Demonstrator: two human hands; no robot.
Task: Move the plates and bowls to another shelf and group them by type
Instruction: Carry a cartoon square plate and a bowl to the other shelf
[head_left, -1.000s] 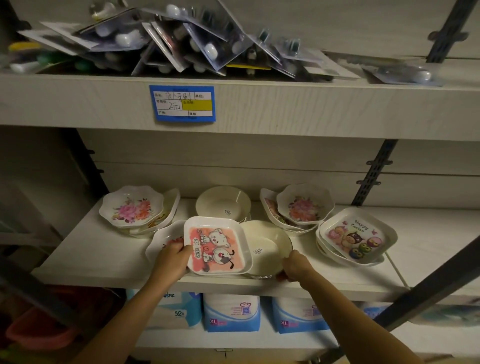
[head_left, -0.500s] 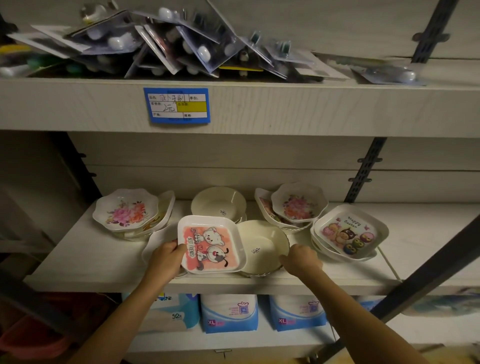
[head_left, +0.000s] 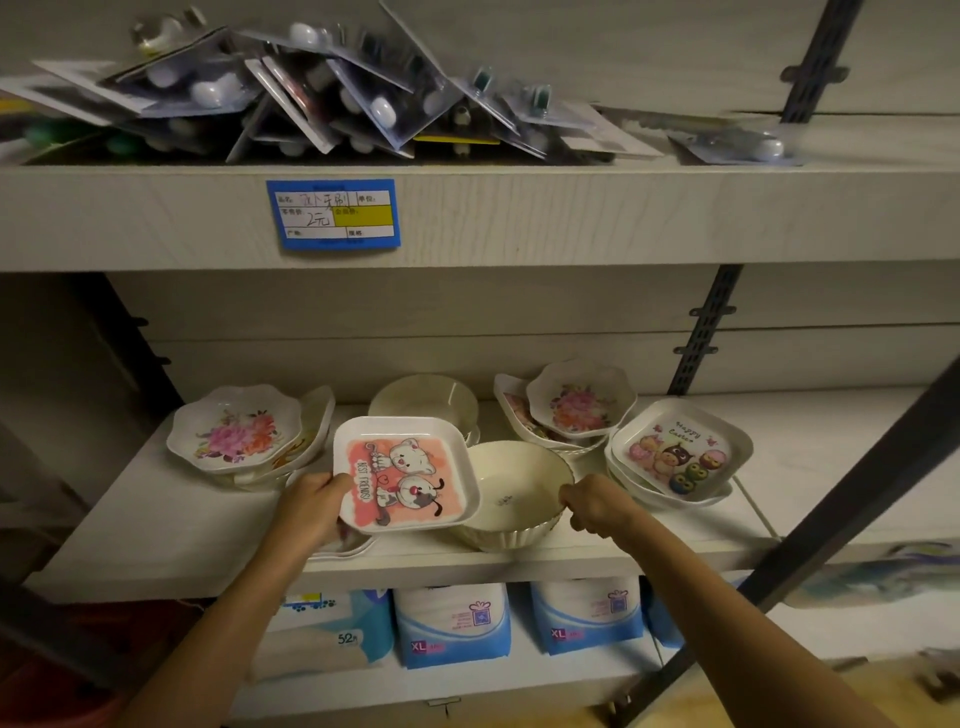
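Gripping the cartoon plate (head_left: 405, 475) as before, the left hand (head_left: 311, 506) barely moves while the right hand (head_left: 592, 506) still pinches the rim of the cream bowl (head_left: 514, 483).

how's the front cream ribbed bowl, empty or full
Empty: the front cream ribbed bowl shows a bare inside, just a small mark.

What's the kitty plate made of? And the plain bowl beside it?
The kitty plate looks like glossy melamine plastic: thin rim, printed picture. The cream bowl is smooth inside, ribbed outside; plastic or glazed ceramic, I can't tell.
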